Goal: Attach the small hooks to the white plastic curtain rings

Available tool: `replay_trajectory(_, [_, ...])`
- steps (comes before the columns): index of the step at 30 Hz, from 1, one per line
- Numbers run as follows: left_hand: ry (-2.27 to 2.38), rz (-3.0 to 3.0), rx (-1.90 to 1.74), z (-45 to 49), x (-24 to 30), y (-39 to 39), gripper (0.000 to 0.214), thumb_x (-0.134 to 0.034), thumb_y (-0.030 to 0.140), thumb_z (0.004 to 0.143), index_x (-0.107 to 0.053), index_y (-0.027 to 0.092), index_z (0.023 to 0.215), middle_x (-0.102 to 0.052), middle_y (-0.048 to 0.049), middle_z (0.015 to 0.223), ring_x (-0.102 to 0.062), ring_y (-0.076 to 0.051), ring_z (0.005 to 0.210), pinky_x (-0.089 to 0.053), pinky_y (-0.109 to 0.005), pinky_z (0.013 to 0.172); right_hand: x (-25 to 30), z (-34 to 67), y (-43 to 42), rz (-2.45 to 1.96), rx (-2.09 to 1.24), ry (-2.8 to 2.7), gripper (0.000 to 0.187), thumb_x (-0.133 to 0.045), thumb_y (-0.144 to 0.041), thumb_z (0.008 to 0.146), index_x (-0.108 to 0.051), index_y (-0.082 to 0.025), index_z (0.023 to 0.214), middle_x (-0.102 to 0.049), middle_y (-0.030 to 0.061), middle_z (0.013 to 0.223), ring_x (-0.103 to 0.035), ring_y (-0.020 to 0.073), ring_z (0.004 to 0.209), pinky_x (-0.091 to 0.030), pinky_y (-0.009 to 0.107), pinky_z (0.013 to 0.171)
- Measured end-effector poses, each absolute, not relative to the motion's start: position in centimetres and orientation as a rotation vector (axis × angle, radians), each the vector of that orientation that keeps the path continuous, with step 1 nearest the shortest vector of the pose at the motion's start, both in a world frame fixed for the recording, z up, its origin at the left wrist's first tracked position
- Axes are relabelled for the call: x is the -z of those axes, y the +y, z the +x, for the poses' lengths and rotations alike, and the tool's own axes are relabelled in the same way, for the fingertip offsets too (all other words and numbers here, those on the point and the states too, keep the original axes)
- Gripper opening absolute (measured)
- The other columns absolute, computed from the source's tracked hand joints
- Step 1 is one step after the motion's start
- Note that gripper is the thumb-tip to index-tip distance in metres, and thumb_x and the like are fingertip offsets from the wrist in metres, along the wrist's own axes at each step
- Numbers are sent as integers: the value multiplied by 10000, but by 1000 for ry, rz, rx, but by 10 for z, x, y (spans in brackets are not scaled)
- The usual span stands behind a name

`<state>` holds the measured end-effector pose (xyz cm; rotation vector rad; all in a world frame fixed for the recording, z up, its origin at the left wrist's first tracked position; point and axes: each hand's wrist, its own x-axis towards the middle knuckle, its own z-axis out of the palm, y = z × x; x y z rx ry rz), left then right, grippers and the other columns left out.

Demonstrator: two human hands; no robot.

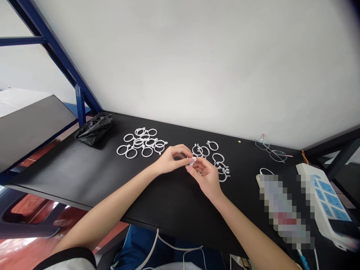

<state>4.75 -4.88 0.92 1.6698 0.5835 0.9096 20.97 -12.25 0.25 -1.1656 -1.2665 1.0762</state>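
Note:
My left hand (172,159) and my right hand (206,177) meet over the middle of a black table (84,168). Together their fingertips pinch one small white plastic ring (192,161). Both hands have curled, closed fingers. A pile of several white rings (142,142) lies to the left of my hands. A second, looser group of white rings (216,161) lies just behind and to the right of my right hand.
A crumpled black plastic bag (94,129) sits at the table's back left. Eyeglasses (271,150) lie at the back right by the white wall. A white power strip (326,202) and a blurred object (284,210) occupy the right end. White cables hang below the front edge.

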Motion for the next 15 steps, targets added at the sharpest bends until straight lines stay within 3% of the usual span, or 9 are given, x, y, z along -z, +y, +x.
replay_trajectory(10, [558, 1653, -892, 48, -8, -48, 175, -694, 317, 838, -719, 147, 873, -600, -57, 912, -607, -125, 795, -514, -250, 708, -2, 210, -121, -1193, -1048, -1358, 284, -736, -356, 784, -657, -196, 1005, -682, 48, 900, -678, 188, 784, -589, 347, 764])
replay_trajectory(15, [558, 1626, -878, 48, -10, -49, 179, -683, 317, 848, -703, 139, 851, -596, -49, 902, -595, -122, 790, -490, -246, 695, -1, 211, -125, -1167, -884, -1503, 198, -548, -363, 932, -599, -202, 1035, -657, 38, 864, -650, 167, 756, -556, 325, 728])
